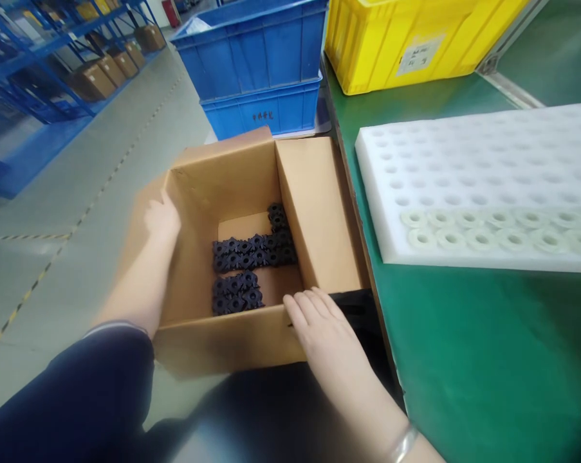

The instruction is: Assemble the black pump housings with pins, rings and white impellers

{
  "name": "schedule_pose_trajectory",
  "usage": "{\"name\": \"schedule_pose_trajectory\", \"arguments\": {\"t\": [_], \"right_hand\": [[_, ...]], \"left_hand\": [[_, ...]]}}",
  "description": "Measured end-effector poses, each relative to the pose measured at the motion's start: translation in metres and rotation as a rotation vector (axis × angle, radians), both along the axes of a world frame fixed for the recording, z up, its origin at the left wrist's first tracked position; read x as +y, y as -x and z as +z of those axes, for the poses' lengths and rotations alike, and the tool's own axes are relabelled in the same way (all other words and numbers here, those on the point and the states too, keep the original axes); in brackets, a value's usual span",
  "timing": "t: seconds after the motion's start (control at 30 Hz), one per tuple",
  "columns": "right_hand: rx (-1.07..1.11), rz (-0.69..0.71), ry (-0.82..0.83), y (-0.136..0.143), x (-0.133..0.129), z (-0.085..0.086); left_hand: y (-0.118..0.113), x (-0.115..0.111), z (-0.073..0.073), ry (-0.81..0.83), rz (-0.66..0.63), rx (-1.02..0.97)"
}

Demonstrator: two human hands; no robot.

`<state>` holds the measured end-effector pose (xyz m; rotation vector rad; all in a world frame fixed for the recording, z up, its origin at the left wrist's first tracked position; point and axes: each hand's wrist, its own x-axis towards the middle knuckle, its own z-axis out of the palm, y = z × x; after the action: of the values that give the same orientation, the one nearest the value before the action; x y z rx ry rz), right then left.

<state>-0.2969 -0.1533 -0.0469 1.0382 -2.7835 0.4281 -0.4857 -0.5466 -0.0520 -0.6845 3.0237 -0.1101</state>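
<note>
An open cardboard box (232, 334) stands in front of me beside the bench, its flaps folded outward. On its floor lie several black ring-shaped parts (251, 251), set side by side in rows, with bare cardboard showing between groups. My left hand (162, 215) grips the box's left side near the top edge; it is blurred and some of its fingers are hidden. At the near right corner my right hand (319, 318) has its fingers bent over the rim, holding the edge of the box. Neither hand touches the black parts.
On the green bench (468, 334) at right lies a white foam tray (464, 151) with pale rings (483, 240) in its near rows. A yellow crate (367, 51) stands behind it. Stacked blue crates (256, 58) are beyond the box; blue shelving (39, 64) is far left.
</note>
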Motion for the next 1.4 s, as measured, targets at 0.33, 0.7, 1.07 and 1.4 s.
{"name": "schedule_pose_trajectory", "arguments": {"t": [0.33,0.7,1.07,1.4], "right_hand": [[-0.050,-0.066,0.274,0.001,0.003,0.009],[-0.056,0.065,0.449,-0.004,0.003,0.016],[-0.013,0.025,0.371,-0.001,0.000,0.010],[-0.023,0.007,0.287,-0.002,0.000,0.012]], "left_hand": [[0.020,0.041,-0.032,0.106,-0.152,0.074],[0.054,0.067,-0.151,-0.249,-0.242,-0.405],[-0.022,0.050,-0.220,-0.256,-0.042,-0.258],[-0.006,0.052,-0.221,-0.306,0.013,-0.254]]}}
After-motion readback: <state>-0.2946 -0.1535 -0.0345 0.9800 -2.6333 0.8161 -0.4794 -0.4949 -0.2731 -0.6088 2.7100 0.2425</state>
